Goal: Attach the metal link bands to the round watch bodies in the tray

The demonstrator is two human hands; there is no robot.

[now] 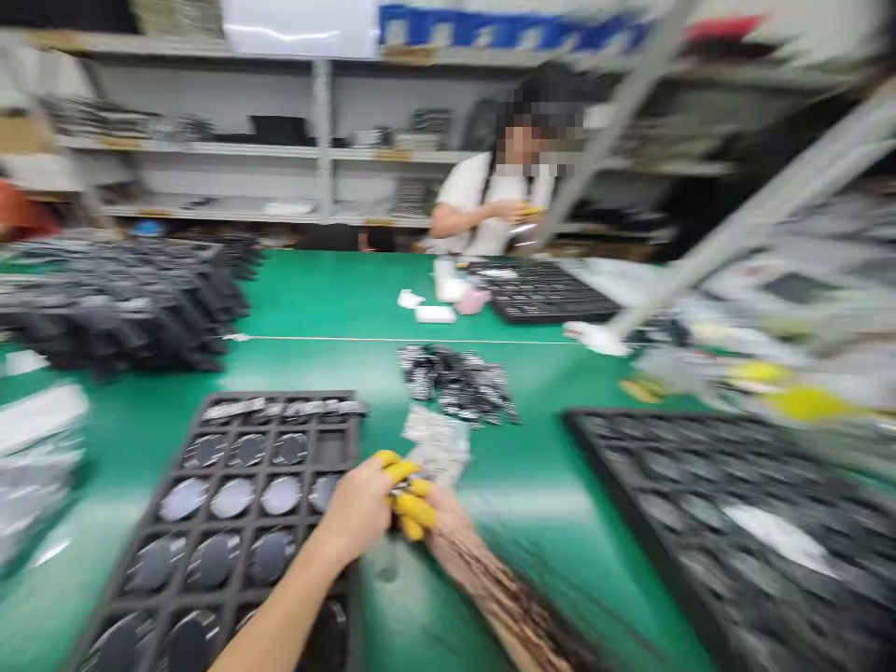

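Observation:
My left hand (360, 509) and my right hand (428, 513) meet over the green bench, both wearing yellow finger covers. Their fingertips are pinched together around a small dark, partly shiny piece (399, 488), too blurred and covered to name. Just left of them lies a black compartment tray (256, 518) holding round, glossy disc-shaped parts; my left forearm passes over its near right corner. Right behind my fingers is a whitish, crinkled plastic packet (438, 439). Beyond it lies a loose heap of small black, shiny pieces (458, 383).
A second black tray (581, 425) of round parts stands at the right, with a white slip on it. Stacked black trays (119, 299) fill the far left. Across the bench, a person (483, 201) handles something near another tray (539, 289). Slanted metal posts (756, 219) rise at right.

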